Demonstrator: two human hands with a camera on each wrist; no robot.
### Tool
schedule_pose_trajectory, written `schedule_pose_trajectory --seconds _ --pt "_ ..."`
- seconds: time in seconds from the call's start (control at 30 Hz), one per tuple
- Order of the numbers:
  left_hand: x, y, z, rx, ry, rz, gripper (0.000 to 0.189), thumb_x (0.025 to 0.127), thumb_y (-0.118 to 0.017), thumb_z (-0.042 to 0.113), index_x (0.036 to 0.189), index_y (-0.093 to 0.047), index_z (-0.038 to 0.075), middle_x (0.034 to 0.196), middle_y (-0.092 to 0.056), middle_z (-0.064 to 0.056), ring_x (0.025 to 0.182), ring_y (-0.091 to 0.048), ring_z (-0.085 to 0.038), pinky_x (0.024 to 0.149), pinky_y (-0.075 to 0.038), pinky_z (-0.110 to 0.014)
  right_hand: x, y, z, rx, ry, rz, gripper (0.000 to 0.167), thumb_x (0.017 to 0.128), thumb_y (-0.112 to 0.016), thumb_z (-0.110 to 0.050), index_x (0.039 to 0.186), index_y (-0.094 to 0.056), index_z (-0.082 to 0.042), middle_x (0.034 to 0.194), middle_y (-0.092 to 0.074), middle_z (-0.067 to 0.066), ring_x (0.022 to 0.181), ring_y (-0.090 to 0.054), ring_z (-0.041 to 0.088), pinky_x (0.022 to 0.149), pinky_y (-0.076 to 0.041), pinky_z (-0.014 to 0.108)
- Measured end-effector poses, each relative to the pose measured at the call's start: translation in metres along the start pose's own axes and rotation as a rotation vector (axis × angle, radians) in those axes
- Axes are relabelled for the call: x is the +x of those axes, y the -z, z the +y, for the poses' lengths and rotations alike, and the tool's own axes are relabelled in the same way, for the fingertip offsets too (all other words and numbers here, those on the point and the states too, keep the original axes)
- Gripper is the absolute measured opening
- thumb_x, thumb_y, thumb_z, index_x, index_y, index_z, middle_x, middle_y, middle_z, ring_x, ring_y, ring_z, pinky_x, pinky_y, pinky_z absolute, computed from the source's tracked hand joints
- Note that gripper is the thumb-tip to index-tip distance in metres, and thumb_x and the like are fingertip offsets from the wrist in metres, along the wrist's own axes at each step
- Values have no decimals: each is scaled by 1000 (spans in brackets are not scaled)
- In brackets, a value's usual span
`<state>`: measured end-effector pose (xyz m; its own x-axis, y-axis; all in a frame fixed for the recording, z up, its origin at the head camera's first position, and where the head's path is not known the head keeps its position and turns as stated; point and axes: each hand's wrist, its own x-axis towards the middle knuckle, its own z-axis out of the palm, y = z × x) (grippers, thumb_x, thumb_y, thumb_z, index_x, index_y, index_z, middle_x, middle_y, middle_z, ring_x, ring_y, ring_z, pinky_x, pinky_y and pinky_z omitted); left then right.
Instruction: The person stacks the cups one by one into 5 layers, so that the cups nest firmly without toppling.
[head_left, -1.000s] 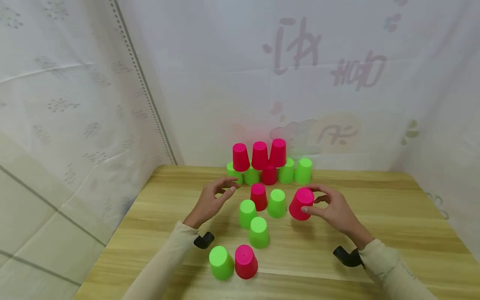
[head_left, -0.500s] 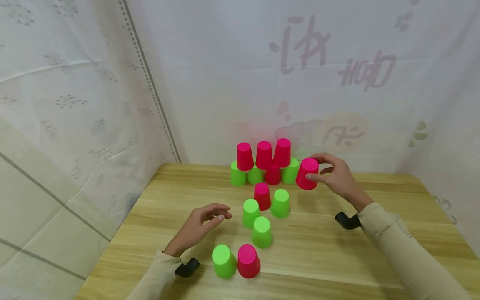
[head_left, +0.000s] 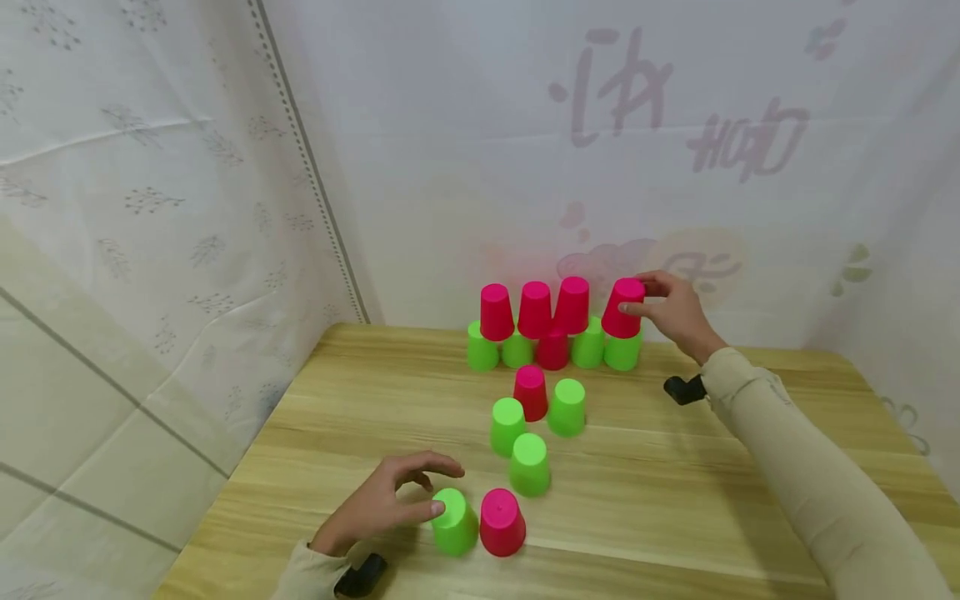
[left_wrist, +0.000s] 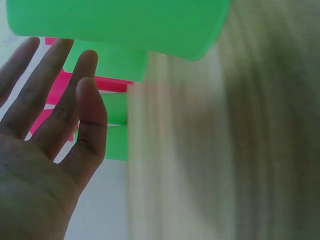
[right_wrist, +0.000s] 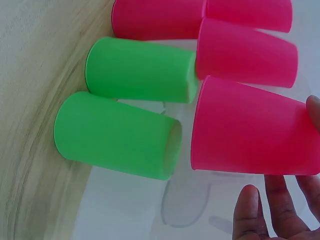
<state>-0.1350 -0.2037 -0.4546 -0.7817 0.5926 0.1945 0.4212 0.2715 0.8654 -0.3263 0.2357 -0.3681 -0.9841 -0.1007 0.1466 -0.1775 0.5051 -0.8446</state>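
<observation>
My right hand (head_left: 678, 312) grips an upside-down pink cup (head_left: 621, 310) between thumb and fingers. The cup is over the rightmost green cup (head_left: 622, 354) of the back row; in the right wrist view its rim stands just off that cup's base. Three more pink cups, among them one at the left (head_left: 496, 312), form an upper layer on this row. My left hand (head_left: 378, 507) hovers by a front green cup (head_left: 456, 531), fingers loosely extended and thumb overlapping the cup's top in the head view. Beside that cup stands a pink cup (head_left: 502, 525).
Between the hands and the back row, a pink cup (head_left: 531, 393) and three green cups, one nearest me (head_left: 529, 467), stand upside down on the wooden table (head_left: 360, 392). A printed white curtain (head_left: 450, 167) hangs behind the back row.
My right hand has carried the pink cup back and up, from the table's middle to over the row's right end. My left hand has drawn back toward the front green cup.
</observation>
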Motion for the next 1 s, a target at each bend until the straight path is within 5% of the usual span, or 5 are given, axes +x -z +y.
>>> schedule_pose_trajectory --seconds 0.43,1.0 --pt "-7 -11 -8 -62 143 -84 49 81 -82 17 127 -66 15 123 -71 -9 112 -64 -9 96 -52 -30 14 -5 5 -9 -59 0 61 92 -72 -27 144 -49 -3 141 -55 25 134 -47 43 106 -46 58" --pt "-12 -11 -13 -32 86 -44 49 79 -84 19 124 -67 15 117 -73 -2 104 -67 -9 90 -56 -30 13 -3 7 -25 -59 2 61 91 -73 -26 143 -50 -6 144 -53 22 139 -43 41 107 -45 60"
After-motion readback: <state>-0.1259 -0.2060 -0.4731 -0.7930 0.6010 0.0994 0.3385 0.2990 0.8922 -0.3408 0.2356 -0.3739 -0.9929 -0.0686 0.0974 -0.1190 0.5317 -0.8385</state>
